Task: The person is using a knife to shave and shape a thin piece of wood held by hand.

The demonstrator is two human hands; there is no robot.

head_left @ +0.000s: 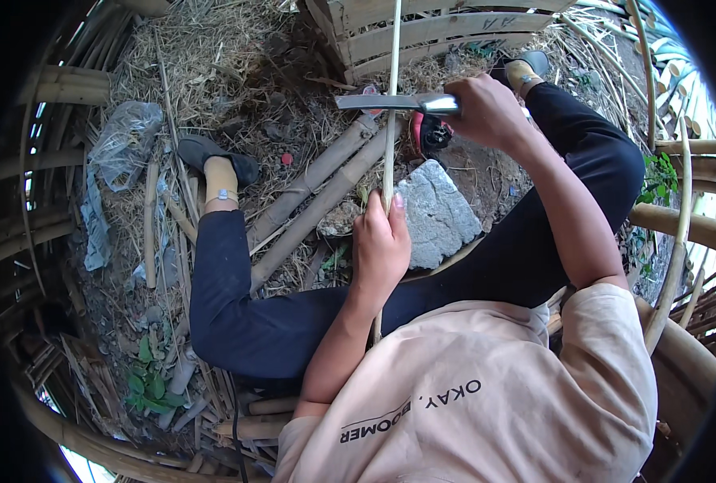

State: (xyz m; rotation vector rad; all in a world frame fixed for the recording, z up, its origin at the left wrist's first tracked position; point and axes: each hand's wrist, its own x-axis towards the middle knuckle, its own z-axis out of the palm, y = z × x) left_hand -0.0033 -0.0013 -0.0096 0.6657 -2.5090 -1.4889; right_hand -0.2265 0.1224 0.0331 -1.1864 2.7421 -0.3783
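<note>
My left hand (380, 241) is closed around a long, thin bamboo strip (393, 60), thumb pointing up along it. The strip runs nearly upright through the picture, from the top edge down past my wrist. My right hand (491, 113) grips a knife (366, 102) whose shiny blade points left; the fingers mostly hide its handle. The blade crosses the strip above my left hand; whether it cuts in or only touches, I cannot tell. Beneath and right of the strip lies a pale, flat-faced stone (438, 213). A pink and black object (429, 135) sits just below the blade.
Two bamboo poles (318, 177) lie slanting on the straw-strewn ground between my legs. A wooden slatted crate (446, 32) stands at the far side. To the left are a clear plastic bag (126, 141) and a leafy plant (150, 382). Bamboo rails (684, 225) border the right.
</note>
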